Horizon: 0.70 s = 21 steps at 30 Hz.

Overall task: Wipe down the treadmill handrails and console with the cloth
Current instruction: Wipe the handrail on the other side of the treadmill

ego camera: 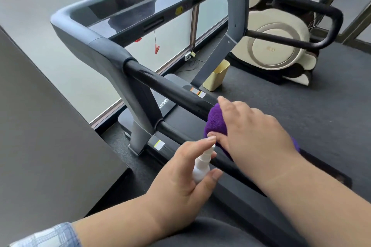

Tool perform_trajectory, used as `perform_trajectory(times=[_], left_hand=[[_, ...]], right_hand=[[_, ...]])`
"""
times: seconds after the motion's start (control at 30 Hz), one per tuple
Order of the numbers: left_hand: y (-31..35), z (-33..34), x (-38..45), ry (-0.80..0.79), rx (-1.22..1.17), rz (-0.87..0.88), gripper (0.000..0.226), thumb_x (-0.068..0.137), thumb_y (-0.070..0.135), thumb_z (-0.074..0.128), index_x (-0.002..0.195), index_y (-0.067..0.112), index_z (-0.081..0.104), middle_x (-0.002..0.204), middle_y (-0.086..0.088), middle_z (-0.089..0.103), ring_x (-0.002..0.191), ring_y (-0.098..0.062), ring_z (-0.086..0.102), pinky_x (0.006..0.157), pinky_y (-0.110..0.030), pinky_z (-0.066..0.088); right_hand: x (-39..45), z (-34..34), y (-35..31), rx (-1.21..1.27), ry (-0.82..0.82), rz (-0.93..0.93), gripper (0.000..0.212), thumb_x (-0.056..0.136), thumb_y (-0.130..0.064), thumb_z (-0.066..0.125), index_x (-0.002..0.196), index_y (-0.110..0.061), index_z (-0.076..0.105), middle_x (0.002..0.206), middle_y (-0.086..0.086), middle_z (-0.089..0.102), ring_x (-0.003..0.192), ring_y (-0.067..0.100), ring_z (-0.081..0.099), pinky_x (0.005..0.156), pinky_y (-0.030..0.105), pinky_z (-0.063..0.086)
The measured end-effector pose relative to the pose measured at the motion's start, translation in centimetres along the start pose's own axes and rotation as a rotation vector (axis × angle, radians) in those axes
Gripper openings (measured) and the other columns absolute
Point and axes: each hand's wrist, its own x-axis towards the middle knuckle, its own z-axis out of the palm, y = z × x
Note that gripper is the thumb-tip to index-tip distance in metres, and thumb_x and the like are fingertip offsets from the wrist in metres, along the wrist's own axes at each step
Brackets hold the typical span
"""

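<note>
A purple cloth [215,121] is wrapped over the near black handrail [170,88] of the treadmill. My right hand [251,132] grips the cloth around the rail, thumb at the cloth's lower edge. My left hand [186,178] holds a small white spray bottle [202,164], its index finger on the nozzle, pointed at the cloth. The glossy dark console [128,10] spans the top between the grey uprights. The far handrail [301,4] loops out at the upper right.
A black tabletop [40,126] fills the left side. A yellow bin [216,75] stands on the floor beyond the treadmill. A cream massage chair [277,46] sits at the right. A red safety clip [156,48] hangs under the console. Windows lie behind.
</note>
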Motion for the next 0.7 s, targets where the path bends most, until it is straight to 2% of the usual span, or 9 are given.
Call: perform_trajectory(times=[0.07, 0.2, 0.37, 0.47, 0.6, 0.7], left_hand=[[-0.7, -1.0, 1.0, -0.017, 0.005, 0.045, 0.046, 0.097, 0.030, 0.056, 0.139, 0.032, 0.035, 0.120, 0.008, 0.053, 0.107, -0.015, 0.061, 0.090, -0.027, 0.048], [-2.5, -3.4, 2.5, -0.020, -0.018, 0.088, 0.045, 0.097, 0.030, 0.056, 0.138, 0.029, 0.036, 0.114, 0.005, 0.053, 0.100, -0.024, 0.060, 0.088, -0.036, 0.050], [-5.2, -7.3, 4.0, 0.010, -0.054, 0.115, 0.049, 0.098, 0.028, 0.056, 0.142, 0.036, 0.035, 0.113, 0.001, 0.053, 0.094, -0.030, 0.059, 0.081, -0.047, 0.051], [-6.6, -9.9, 4.7, 0.018, -0.075, 0.124, 0.051, 0.098, 0.028, 0.055, 0.143, 0.039, 0.032, 0.104, -0.006, 0.055, 0.090, -0.029, 0.059, 0.079, -0.044, 0.051], [-8.3, -13.3, 5.8, 0.015, -0.106, 0.131, 0.049, 0.098, 0.029, 0.054, 0.142, 0.039, 0.033, 0.098, -0.002, 0.054, 0.086, -0.019, 0.056, 0.079, -0.030, 0.047], [-9.3, -14.8, 6.4, -0.007, -0.131, 0.147, 0.050, 0.098, 0.028, 0.054, 0.142, 0.038, 0.032, 0.100, -0.003, 0.054, 0.088, -0.019, 0.057, 0.080, -0.031, 0.048]], right_hand=[[1.8, -0.1, -1.9, -0.035, 0.018, -0.001, 0.086, 0.086, -0.068, 0.030, 0.153, -0.015, 0.032, 0.120, 0.009, 0.059, 0.088, 0.028, 0.063, 0.063, 0.039, 0.047], [5.3, -0.7, -5.2, -0.012, 0.019, -0.043, 0.085, 0.094, -0.069, 0.032, 0.157, -0.019, 0.003, 0.137, 0.008, 0.042, 0.112, 0.028, 0.054, 0.079, 0.040, 0.043], [9.3, -1.5, -8.8, 0.005, 0.022, -0.021, 0.084, 0.095, -0.069, 0.034, 0.156, -0.020, 0.004, 0.137, 0.010, 0.043, 0.114, 0.029, 0.053, 0.083, 0.041, 0.043], [12.1, -1.7, -11.5, 0.035, 0.032, -0.010, 0.085, 0.094, -0.069, 0.038, 0.156, -0.020, 0.007, 0.138, 0.010, 0.043, 0.116, 0.030, 0.052, 0.083, 0.042, 0.043], [15.9, -2.2, -14.9, 0.048, 0.032, 0.005, 0.080, 0.093, -0.068, 0.043, 0.151, -0.020, 0.016, 0.135, 0.011, 0.047, 0.116, 0.031, 0.054, 0.077, 0.041, 0.037], [16.9, -2.4, -15.8, 0.054, 0.020, 0.010, 0.077, 0.092, -0.069, 0.043, 0.149, -0.022, 0.020, 0.134, 0.009, 0.048, 0.115, 0.030, 0.054, 0.079, 0.042, 0.040]])
